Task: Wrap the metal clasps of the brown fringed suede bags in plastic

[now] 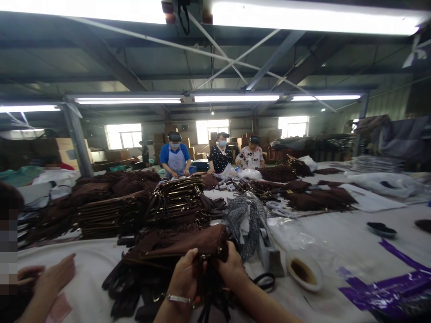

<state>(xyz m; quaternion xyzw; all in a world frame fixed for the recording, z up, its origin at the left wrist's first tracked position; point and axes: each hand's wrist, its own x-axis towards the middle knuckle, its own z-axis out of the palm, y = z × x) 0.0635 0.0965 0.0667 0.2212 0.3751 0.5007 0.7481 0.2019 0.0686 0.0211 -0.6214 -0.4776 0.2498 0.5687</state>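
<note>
A dark brown bag (188,242) with fringes and small metal fittings lies at the front centre, on top of other dark brown pieces and straps. My left hand (186,274), with a bracelet at the wrist, grips the bag's near edge, thumb up. My right hand (233,268) is closed round the bag's right end, its fingertips partly hidden behind the material. Black strips hang below and between the two hands.
Stacked brown bags (178,202) stand behind. To the right are a tape dispenser (269,255), a bowl with brown contents (305,271) and purple packaging (390,287). Another person's hand (55,274) is at the left; several people stand across the table (346,233).
</note>
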